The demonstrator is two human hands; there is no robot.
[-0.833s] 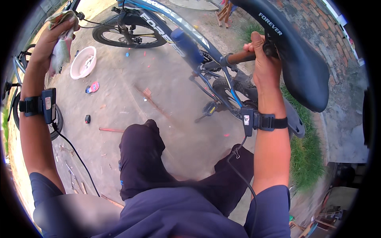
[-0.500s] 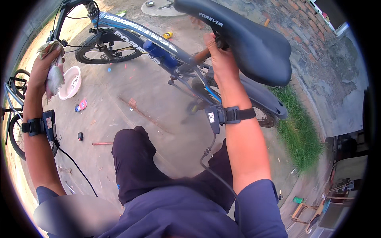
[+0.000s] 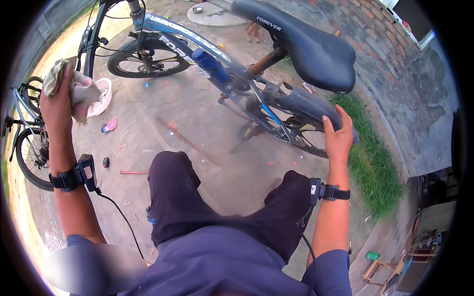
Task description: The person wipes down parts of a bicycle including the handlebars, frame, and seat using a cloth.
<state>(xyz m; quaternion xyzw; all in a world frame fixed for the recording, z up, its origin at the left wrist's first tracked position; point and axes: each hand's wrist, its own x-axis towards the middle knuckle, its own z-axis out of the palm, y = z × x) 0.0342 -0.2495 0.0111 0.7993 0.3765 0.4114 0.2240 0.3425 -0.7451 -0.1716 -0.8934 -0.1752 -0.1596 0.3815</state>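
A bicycle with a dark and blue frame (image 3: 185, 49) stands across the view in front of me. My left hand (image 3: 57, 106) is closed around a crumpled, light-coloured rag (image 3: 85, 96), near the handlebar (image 3: 88, 47). My right hand (image 3: 338, 140) has its thumb and fingers spread at the tail end of the black rear mudguard (image 3: 311, 104); whether it presses on the mudguard I cannot tell. Above that is the black saddle (image 3: 306, 47) on its seat post (image 3: 266, 61). A blue bottle (image 3: 210, 65) sits on the frame.
A pale pink basin (image 3: 105, 101) stands on the concrete beyond my left hand. Another bicycle (image 3: 30, 155) is at the far left. A pink object (image 3: 112, 124) and a reddish rod (image 3: 134, 172) lie on the ground. Grass (image 3: 373, 167) grows along the wall at right.
My right hand has left the seat post under the saddle and moved back to the rear mudguard. My left hand, still holding the rag, is slightly lower and nearer.
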